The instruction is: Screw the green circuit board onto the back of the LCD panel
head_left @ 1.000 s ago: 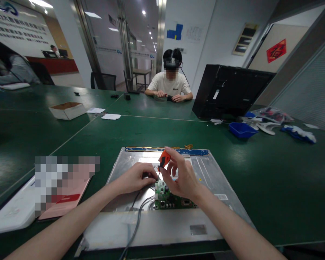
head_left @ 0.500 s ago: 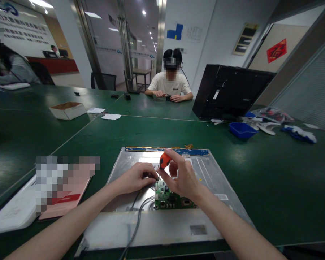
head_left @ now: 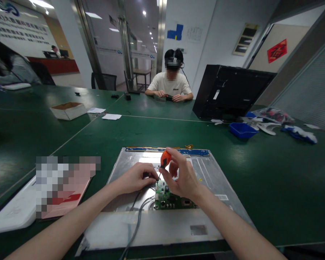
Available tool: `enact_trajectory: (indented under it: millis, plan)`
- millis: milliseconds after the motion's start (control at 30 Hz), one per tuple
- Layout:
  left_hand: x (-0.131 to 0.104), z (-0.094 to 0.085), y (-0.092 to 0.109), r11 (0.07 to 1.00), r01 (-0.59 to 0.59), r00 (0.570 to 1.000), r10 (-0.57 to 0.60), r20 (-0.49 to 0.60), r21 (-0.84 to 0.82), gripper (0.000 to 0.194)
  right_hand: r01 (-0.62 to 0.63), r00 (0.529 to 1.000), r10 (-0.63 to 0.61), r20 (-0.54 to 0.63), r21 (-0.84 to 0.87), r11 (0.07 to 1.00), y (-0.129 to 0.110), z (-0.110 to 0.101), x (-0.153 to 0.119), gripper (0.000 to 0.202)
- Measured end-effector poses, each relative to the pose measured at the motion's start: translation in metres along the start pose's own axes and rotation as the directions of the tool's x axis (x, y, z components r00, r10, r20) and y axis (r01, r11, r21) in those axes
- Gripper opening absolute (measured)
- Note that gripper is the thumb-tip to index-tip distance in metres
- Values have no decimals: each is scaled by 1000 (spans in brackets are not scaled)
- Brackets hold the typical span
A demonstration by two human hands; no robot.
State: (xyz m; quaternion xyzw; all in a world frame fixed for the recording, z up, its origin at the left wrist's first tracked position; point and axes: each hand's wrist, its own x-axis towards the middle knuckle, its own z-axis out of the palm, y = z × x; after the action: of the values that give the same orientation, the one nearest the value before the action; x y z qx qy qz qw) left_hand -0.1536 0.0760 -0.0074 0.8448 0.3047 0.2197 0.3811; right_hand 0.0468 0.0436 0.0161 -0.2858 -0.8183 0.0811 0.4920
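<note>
A green circuit board (head_left: pixel 168 200) lies on the back of a silver display panel (head_left: pixel 141 225). My right hand (head_left: pixel 182 177) is closed on the orange and black handle of a screwdriver (head_left: pixel 165 159), its thin shaft tilted down to the board's upper left corner. At that same corner, my left hand (head_left: pixel 139 177) pinches with thumb and fingertips; what is between them is too small to make out. Grey cables (head_left: pixel 139 220) run from the board's left side toward me. A blue circuit strip (head_left: pixel 141 149) lines the panel's far edge.
On the left lie a white tray-like object (head_left: pixel 13 209) and a pink item (head_left: pixel 82 180). Farther off are an open box (head_left: pixel 68 111), papers (head_left: pixel 111 116), a blue tray (head_left: pixel 243 130) and a black monitor (head_left: pixel 233 92). A person (head_left: pixel 170 83) works across the table (head_left: pixel 157 130).
The screwdriver handle has turned slightly and leans a little more to the right in my right hand. My left hand stays at the board's corner.
</note>
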Motion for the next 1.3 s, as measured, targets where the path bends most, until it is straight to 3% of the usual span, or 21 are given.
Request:
enact_trajectory:
  millis: [533,767,1100,1300]
  plan:
    - [0,0,1,1000,-2,1000,2,5,-23,10,-27,1000,27,7,5,1000,0,0,-2,65]
    - [-1,1,-2,1000,-12,1000,12,-9,-24,8,45,999,-46,-27,-40,998,2,1,0,62]
    - [1,1,-1,1000,4,1000,-3,7,-25,10,-1,1000,0,30,12,1000,1,0,-2,64]
    - [0,1,-1,1000,6,1000,-6,-5,-7,8,22,1000,-23,-7,-35,999,1,1,0,60]
